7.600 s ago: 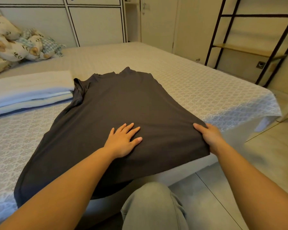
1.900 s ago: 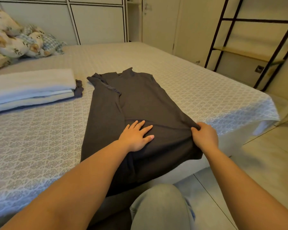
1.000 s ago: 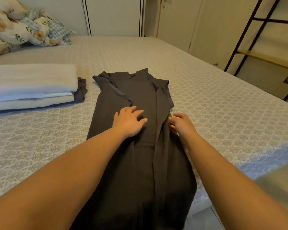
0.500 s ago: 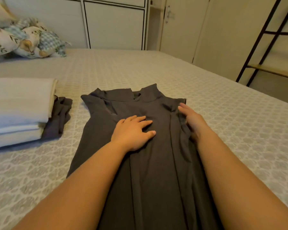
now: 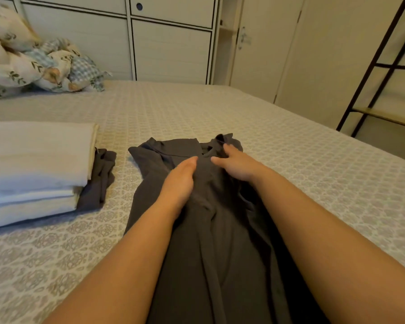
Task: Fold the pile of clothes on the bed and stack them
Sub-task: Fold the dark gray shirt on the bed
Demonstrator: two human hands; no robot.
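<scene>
Matt dark grey cloth on the garment [image 5: 220, 230], soft and thin, creasing under the hands. The bed cover [image 5: 267, 127] is a woven fabric with a raised, repeating pattern, dull in finish. Smooth pale cloth in the folded stack [image 5: 38, 160]. Printed cotton-like fabric on the pillows [image 5: 33, 64]. Cabinet doors [image 5: 168, 50] look painted and smooth; the shelf frame [image 5: 369, 73] is dark matt metal.
</scene>
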